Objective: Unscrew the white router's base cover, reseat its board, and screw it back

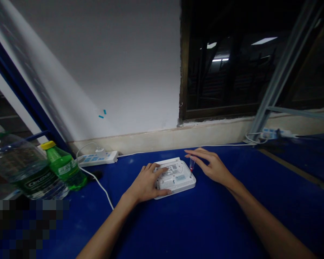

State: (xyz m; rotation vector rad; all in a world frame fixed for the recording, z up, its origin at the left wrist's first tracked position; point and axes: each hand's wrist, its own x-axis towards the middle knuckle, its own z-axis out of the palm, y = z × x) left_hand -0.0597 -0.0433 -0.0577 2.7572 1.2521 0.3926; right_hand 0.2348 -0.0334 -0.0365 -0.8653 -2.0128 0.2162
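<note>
A white router (pixel 175 181) lies on the blue table with its vented, labelled underside up. My left hand (pixel 148 181) grips its left end, thumb along the near edge and fingers across the top. At the router's right end stands a small screwdriver (pixel 191 164) with a clear handle and a red collar, nearly upright. Its tip meets the casing close to the right corner. My right hand (pixel 212 167) pinches the top of the handle between thumb and fingers, with the fingers reaching over it. Whether a screw sits under the tip is too small to tell.
Left of the router stand a large clear bottle (pixel 24 169) and a green bottle with a yellow cap (pixel 63 165). A power strip (pixel 104 158) lies against the wall, its white cable (pixel 99 185) running forward. Another strip (pixel 275 133) is at the far right, by a metal post (pixel 272 90).
</note>
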